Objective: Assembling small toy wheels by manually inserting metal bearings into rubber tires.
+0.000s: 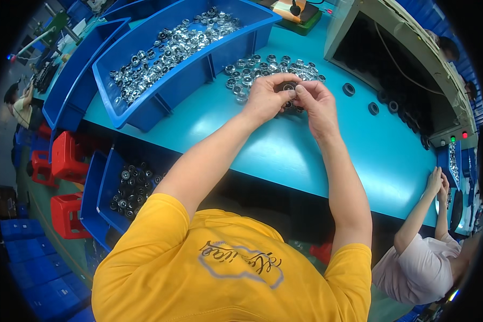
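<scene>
My left hand (265, 96) and my right hand (314, 102) meet over the teal table (284, 150), fingertips pinched together on a small dark round part with a metal ring (288, 87). Just beyond the hands lies a loose pile of shiny metal rings (263, 67) on the table. A few black rubber rings (349, 89) lie to the right of my right hand. How the small part is made up is hidden by my fingers.
A long blue bin (209, 59) filled with metal rings stands at the back left, another blue bin (72, 75) beside it. A lower blue bin (104, 214) holds dark-centred parts. A grey machine housing (413, 59) stands back right. A co-worker's hands (437, 185) rest at the right edge.
</scene>
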Tool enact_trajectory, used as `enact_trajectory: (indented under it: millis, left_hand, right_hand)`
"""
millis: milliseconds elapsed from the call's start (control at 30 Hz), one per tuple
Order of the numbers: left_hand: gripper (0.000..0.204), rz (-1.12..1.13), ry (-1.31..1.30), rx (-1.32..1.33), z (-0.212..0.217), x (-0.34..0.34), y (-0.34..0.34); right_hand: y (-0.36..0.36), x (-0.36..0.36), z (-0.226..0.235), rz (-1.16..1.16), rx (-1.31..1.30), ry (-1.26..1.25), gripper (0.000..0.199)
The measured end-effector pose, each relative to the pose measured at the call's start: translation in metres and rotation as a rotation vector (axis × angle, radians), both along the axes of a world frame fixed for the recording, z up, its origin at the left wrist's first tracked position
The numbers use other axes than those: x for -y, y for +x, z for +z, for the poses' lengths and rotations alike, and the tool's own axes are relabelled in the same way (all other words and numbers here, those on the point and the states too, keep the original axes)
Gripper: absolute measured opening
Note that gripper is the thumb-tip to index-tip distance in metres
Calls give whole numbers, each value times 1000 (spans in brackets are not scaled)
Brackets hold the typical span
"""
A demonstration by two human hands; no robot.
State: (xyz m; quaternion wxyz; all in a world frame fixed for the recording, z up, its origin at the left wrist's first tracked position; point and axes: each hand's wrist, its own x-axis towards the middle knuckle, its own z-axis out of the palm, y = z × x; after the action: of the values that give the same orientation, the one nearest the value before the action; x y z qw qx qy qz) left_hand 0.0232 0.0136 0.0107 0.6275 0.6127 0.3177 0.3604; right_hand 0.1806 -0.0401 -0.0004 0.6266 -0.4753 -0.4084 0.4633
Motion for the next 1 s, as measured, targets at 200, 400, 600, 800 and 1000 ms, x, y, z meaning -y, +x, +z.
enact_trajectory:
  millis: [200,400,600,800,1000]
  left_hand:
    - [30,-67,-51,223,-4,-2,3]
    - [37,0,35,37,-7,0,1]
    - [48,-54,247,111,-7,3,2]
    - [47,17,509,-63,-11,3,1]
    - [48,104,811,-164,-17,5,4]
  right_hand:
    - [-2,-1,6,-35,-20,5,16]
    - [-2,-2,4,-42,112,-22,20]
    - [2,-5,-2,-38,51,-54,28]
    - [2,-2,5,-18,19,-110,28]
    - [3,-5,-10,-94,116,-37,27]
